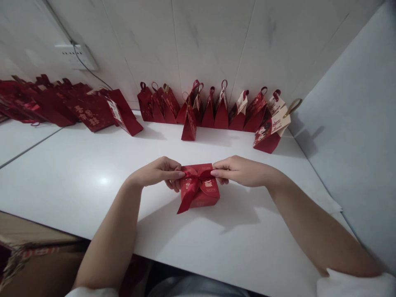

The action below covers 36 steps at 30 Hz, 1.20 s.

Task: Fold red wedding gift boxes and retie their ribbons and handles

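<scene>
A small red gift box (204,201) with pale printed characters sits on the white table in front of me. Across its top lies a red ribbon (189,194) tied in a bow, one tail hanging over the near edge. My left hand (162,171) pinches the bow's left loop between thumb and fingers. On the other side, my right hand (238,170) pinches the right loop the same way. Both hands are at the box's upper corners, and the fingertips beneath are partly hidden.
Several triangular red gift boxes (210,111) with ribbon handles line the wall. More red boxes (89,111) crowd the left, below a wall socket (76,57). A white panel (355,103) bounds the white table (77,177) on the right. A cardboard carton (40,268) stands at lower left.
</scene>
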Available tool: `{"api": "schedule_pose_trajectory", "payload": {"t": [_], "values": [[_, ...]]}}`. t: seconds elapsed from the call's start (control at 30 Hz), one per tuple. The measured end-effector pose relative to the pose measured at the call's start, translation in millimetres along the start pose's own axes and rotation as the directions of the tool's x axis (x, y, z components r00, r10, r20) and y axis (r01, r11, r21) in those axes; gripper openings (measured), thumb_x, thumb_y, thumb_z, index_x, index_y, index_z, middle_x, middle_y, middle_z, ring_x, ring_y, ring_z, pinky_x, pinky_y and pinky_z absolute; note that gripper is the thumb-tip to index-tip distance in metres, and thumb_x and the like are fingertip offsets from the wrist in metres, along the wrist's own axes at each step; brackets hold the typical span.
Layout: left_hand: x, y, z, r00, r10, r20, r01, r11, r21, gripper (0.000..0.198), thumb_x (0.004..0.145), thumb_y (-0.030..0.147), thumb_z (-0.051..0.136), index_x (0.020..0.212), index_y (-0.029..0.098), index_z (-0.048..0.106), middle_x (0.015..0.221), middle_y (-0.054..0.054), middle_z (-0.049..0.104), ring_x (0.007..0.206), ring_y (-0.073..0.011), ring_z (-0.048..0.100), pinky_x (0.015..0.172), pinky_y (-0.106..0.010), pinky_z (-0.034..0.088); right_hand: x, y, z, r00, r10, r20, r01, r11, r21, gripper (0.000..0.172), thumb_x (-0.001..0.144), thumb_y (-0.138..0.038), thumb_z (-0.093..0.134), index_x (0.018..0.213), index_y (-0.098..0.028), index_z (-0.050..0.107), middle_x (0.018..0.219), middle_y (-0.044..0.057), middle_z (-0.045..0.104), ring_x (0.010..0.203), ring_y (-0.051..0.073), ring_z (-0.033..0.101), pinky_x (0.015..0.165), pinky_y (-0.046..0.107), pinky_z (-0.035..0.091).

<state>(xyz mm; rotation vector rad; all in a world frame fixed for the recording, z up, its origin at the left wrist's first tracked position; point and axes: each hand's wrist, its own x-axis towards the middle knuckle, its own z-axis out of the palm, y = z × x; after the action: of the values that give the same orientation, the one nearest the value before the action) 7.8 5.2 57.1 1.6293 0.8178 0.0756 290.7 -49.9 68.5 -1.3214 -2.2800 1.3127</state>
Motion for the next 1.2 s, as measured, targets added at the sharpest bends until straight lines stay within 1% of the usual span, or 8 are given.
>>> {"api": "schedule_pose_trajectory", "payload": {"t": [0.13,0.4,0.67,0.73,0.83,0.9,1.03,1.2], "values": [[1.0,-1.1,-0.7,1.0,0.016,0.009,-0.016,1.0,0.021,0.034,0.091,0.044,0.061,0.075,0.013,0.063,0.072,-0.004,0.071,0.069,-0.013,0.068,0.063,-0.022,0.053,0.8,1.7,-0.1,1.0,0.0,-0.01,0.0,1.0,-0.029,0.039,0.097,-0.047,0.043,0.071,-0.02,0.056,0.075,0.002,0.064,0.068,0.015,0.055,0.066,0.029,0.039],[0.7,-0.8,-1.4,0.999,0.044,0.02,-0.045,0.997,0.06,0.034,0.09,0.045,0.061,0.075,0.014,0.064,0.073,-0.004,0.069,0.067,-0.0131,0.065,0.065,-0.025,0.053,0.8,1.6,-0.1,1.0,0.019,-0.025,-0.02,0.997,-0.074,0.04,0.096,-0.047,0.043,0.069,-0.021,0.054,0.072,0.0,0.062,0.063,0.014,0.051,0.061,0.028,0.037],[0.1,-1.5,-3.1,0.997,0.069,-0.02,-0.067,0.993,0.097,0.033,0.09,0.044,0.061,0.076,0.014,0.065,0.072,-0.004,0.07,0.069,-0.0128,0.064,0.064,-0.024,0.05,-1.7,-1.7,1.1,0.997,-0.002,-0.077,-0.008,0.992,-0.126,0.039,0.096,-0.045,0.043,0.068,-0.021,0.054,0.067,-0.001,0.058,0.062,0.014,0.048,0.061,0.028,0.035],[0.5,-1.4,-2.9,0.995,0.079,-0.058,-0.073,0.993,0.089,0.033,0.09,0.043,0.061,0.075,0.014,0.064,0.071,-0.003,0.069,0.067,-0.0119,0.063,0.064,-0.023,0.048,-2.7,-4.0,1.4,0.994,-0.01,-0.107,-0.004,0.991,-0.131,0.038,0.096,-0.044,0.043,0.069,-0.021,0.054,0.068,-0.001,0.059,0.062,0.014,0.049,0.062,0.028,0.035],[2.5,-2.2,-2.1,0.983,0.101,-0.156,-0.094,0.994,0.047,0.035,0.09,0.043,0.061,0.071,0.014,0.06,0.066,-0.002,0.066,0.062,-0.0104,0.06,0.061,-0.023,0.046,-3.0,-5.7,1.7,0.985,-0.019,-0.17,-0.002,0.992,-0.125,0.037,0.096,-0.043,0.043,0.069,-0.021,0.053,0.07,-0.001,0.06,0.064,0.015,0.05,0.063,0.028,0.035],[4.5,-3.6,-1.9,0.976,0.104,-0.19,-0.104,0.995,0.011,0.036,0.088,0.043,0.063,0.069,0.014,0.058,0.064,-0.001,0.065,0.06,-0.0098,0.059,0.059,-0.022,0.045,-1.9,-4.5,1.4,0.981,-0.021,-0.194,-0.001,0.994,-0.114,0.037,0.096,-0.043,0.043,0.068,-0.021,0.053,0.07,-0.001,0.061,0.064,0.015,0.05,0.064,0.028,0.035],[7.6,-7.1,-3.1,0.983,0.05,-0.179,-0.058,0.997,-0.042,0.035,0.086,0.044,0.066,0.068,0.014,0.057,0.064,0.0,0.065,0.058,-0.0092,0.058,0.058,-0.022,0.045,2.1,1.3,-0.8,0.988,-0.012,-0.151,0.004,0.998,-0.055,0.037,0.095,-0.045,0.044,0.069,-0.021,0.054,0.072,0.0,0.062,0.066,0.015,0.051,0.064,0.028,0.036],[7.3,-10.2,-6.3,0.986,0.03,-0.165,-0.033,0.999,-0.016,0.034,0.086,0.042,0.067,0.068,0.015,0.059,0.064,0.0,0.065,0.058,-0.0088,0.056,0.059,-0.022,0.043,5.4,5.5,-3.1,0.994,-0.015,-0.11,0.012,0.999,-0.035,0.037,0.095,-0.044,0.046,0.067,-0.02,0.054,0.07,-0.001,0.061,0.065,0.014,0.051,0.063,0.028,0.034]]}}
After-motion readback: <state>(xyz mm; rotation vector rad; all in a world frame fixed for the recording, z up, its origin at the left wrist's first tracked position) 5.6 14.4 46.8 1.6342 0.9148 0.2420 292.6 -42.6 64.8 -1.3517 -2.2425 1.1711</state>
